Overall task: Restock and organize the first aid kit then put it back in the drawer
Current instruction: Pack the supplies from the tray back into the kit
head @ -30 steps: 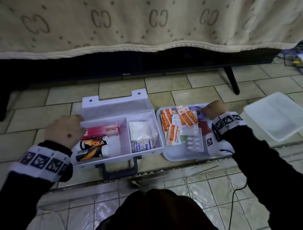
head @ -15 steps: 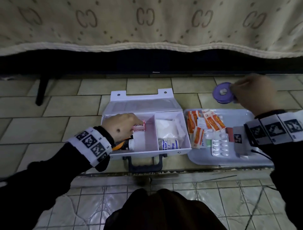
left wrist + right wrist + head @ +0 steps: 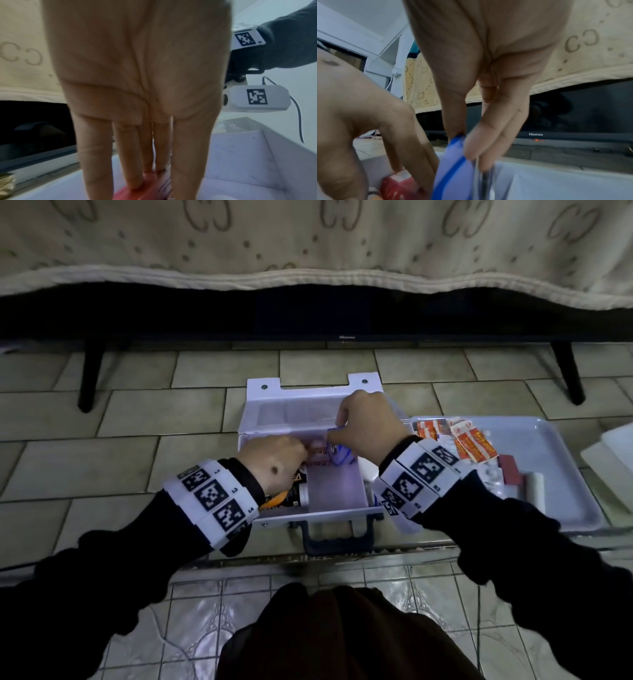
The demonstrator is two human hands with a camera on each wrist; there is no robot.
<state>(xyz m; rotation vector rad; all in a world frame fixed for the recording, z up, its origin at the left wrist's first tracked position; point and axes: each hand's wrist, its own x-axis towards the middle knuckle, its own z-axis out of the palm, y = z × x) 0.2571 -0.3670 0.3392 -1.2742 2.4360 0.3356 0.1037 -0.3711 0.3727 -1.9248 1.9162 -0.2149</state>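
Note:
The white first aid kit (image 3: 337, 491) lies open on the tiled floor, lid (image 3: 291, 414) tipped back. My left hand (image 3: 301, 451) rests with straight fingers (image 3: 132, 169) on the pink Bacidin box (image 3: 319, 454) in the left compartment. That box shows red (image 3: 399, 185) in the right wrist view. My right hand (image 3: 342, 434) pinches a purple-blue tape roll (image 3: 339, 456) between thumb and fingers and holds it on edge just right of the pink box. Up close, the roll (image 3: 453, 169) hangs below my right fingertips (image 3: 474, 147).
Orange-black bottles (image 3: 291, 494) lie under my left wrist. A white tray (image 3: 555, 440) right of the kit holds orange sachets (image 3: 474, 444) and blister packs (image 3: 493, 477). Its lid (image 3: 609, 455) lies at far right. A TV (image 3: 346, 318) on legs (image 3: 89, 374) stands behind.
My right hand has carried the purple roll from above the tray leftward and down into the kit. My left hand has stayed on the pink box.

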